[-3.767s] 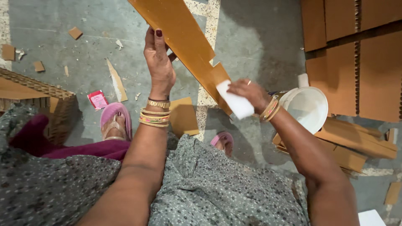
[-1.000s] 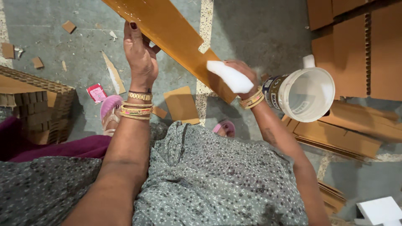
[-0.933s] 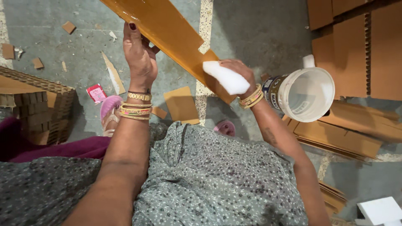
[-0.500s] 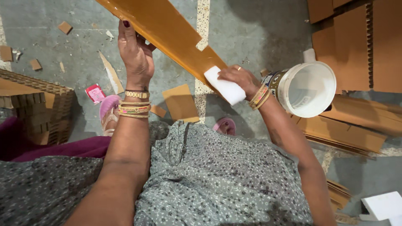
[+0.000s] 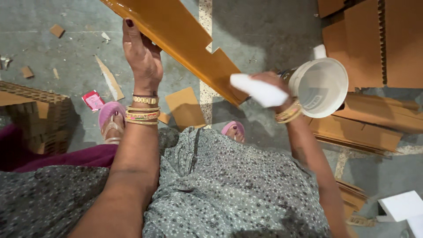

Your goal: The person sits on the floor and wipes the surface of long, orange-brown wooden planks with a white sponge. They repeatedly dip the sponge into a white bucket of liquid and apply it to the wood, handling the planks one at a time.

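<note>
Our right hand (image 5: 271, 86), gripping the white cloth (image 5: 257, 90), has slid down the notched cardboard strip (image 5: 185, 44); our left hand (image 5: 141, 57) still clasps it.

Grey concrete floor (image 5: 273, 31), cardboard scraps (image 5: 56, 30)

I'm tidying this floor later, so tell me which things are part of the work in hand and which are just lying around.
In use: slotted cardboard strip, left hand, right hand, white pad, white bucket.

Lying about: cardboard scraps, red packet, cardboard sheets.
</note>
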